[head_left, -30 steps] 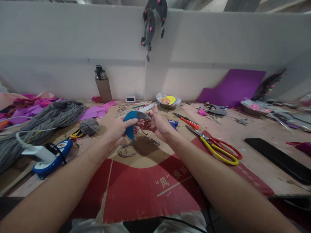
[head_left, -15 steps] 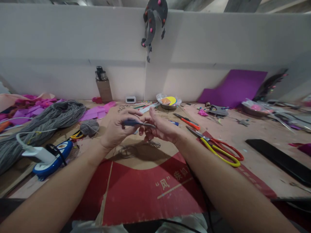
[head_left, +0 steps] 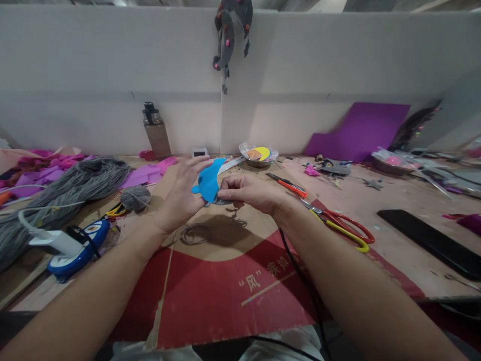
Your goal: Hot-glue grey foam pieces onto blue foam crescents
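**Blue curved piece [head_left: 209, 181] held up between two hands at the centre of the frame**

The piece is off the work surface, its blue face toward the camera, with a small blue tab jutting out at its left edge. The right hand [head_left: 250, 193] pinches its lower right end, thumb and forefinger closed on it; a grey edge shows just below that grip. The left hand [head_left: 182, 193] is beside it on the left, fingers stretched toward the top of the piece and wide of the thumb; whether they touch it I cannot tell.

Below the hands, loops of grey cord [head_left: 193, 235] lie on a tan and red cardboard sheet [head_left: 225, 301], which fills the lower middle. Right of centre are an orange craft knife [head_left: 297, 189] and scissors [head_left: 336, 215] with red and yellow handles; a black oblong object [head_left: 428, 243] lies at the right. On the left, a ball of grey yarn [head_left: 135, 198] sits near a thick grey skein [head_left: 86, 175], above a blue and white power strip [head_left: 67, 264]. A dark grey ornament [head_left: 227, 42] with pink dots hangs at the top centre.
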Demonstrator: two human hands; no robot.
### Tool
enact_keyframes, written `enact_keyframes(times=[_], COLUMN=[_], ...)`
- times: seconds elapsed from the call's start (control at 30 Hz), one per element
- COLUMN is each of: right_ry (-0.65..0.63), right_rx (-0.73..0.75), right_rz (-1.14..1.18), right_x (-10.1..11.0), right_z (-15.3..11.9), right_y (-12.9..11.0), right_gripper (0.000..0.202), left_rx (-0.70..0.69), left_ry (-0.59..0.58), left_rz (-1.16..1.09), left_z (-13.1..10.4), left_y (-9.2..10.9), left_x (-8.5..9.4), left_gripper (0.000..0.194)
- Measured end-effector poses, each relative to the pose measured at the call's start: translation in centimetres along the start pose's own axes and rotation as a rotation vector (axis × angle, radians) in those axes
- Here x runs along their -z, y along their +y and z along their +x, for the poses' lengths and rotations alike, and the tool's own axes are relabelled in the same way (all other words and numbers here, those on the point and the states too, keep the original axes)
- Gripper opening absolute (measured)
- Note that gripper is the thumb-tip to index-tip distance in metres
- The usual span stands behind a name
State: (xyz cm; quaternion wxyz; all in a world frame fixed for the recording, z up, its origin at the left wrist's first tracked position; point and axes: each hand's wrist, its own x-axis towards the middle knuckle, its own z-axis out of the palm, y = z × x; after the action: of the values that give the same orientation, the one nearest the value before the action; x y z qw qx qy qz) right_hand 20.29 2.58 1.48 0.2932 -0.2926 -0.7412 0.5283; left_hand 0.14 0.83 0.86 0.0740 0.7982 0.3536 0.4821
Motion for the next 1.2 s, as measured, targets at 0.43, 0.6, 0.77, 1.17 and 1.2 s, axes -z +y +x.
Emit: enact_keyframes(times=[0.43,0.6,0.77,1.17,1.2], right_ry=[0.071,0.299,0.379,0.504,0.483], right_rx=[-0.031,0.119,0.266,0.271,0.243], right_rz=[-0.107,-0.413,-0.595,-0.5,-0.418], right_x=[0.0,-0.2,-0.7,-1.1,-0.9], right_z=[0.4,0.9,1.0,1.1,1.2], right_y=[0.5,1.1,0.7,0.9,1.0], right_gripper=[0.028,0.022,0.015,0.016,0.018], left_rx=[0.802,0.765,0.671,0.642,0.653], left_ry=[-0.189,-0.104,-0.076,-0.091,-0.088], left_rz=[-0.883,-0.717,-0.528,-0.712,-0.762], left_z=[-0.2,-0.3,-0.4,-0.6,-0.6], left_y=[-0.8,-0.8,-0.7,-1.1,-1.2], left_x=[-0.8,-1.0,-1.2,-1.6,-1.6], left_gripper=[0.03,0.027,0.026,0.027,0.027])
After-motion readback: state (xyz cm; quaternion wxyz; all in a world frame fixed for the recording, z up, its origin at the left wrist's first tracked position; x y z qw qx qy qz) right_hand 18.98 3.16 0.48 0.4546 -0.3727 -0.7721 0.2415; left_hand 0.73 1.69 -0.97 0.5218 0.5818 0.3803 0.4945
